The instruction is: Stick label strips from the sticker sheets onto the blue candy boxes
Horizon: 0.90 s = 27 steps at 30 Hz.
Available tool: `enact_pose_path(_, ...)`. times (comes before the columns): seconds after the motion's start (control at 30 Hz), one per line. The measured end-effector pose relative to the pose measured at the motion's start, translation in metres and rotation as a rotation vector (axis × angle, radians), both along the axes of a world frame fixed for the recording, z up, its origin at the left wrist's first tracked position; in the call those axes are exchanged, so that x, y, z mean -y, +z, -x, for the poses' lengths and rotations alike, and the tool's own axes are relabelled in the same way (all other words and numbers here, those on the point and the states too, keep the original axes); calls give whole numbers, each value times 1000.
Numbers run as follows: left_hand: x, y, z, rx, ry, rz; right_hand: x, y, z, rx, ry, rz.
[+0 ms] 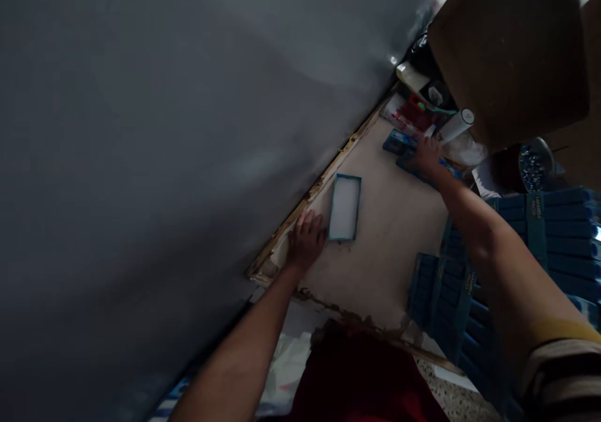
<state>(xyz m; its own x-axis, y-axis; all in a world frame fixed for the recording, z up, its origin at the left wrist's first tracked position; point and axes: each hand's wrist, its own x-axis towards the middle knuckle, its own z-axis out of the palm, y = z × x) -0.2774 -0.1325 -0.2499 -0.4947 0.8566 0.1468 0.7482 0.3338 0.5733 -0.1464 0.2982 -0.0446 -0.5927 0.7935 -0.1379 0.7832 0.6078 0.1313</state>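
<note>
My left hand (307, 237) lies on the tabletop near the wall, its fingers spread and nothing in them. Just right of its fingertips is a shallow open box (344, 209) with blue edges and a plain white inside. My right hand (426, 156) reaches to the far side of the table. Its fingers are bent down over a small blue box (408, 162), partly hidden under the hand. Another blue box (394, 140) lies beside it, near the fingers. A white cylinder (457, 124) lies just beyond this hand.
A dark grey wall (188, 159) borders the worn tabletop (375, 265) on the left. Stacked blue packs (469, 297) stand on the right. Behind are a red-and-white packet (406, 112), a clear plastic bag (467, 149), a container of small shiny pieces (535, 165) and a large brown carton (511, 52).
</note>
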Motion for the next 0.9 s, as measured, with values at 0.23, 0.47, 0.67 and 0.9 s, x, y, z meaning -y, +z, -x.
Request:
enact_pose_path(0.23,7,-2,0,-26,-6,23,-17,-4,-12,97,116,44)
enact_pose_path(0.47,18,-5,1,-139,-100,-97,46,24,5,68,416,237)
enact_pose_path(0.67,19,12,4,-120,-354,31,120,10,49,-135,528,470)
enact_pose_path(0.9,5,26,1,-200,-425,80,143,-4,76,-26,555,380)
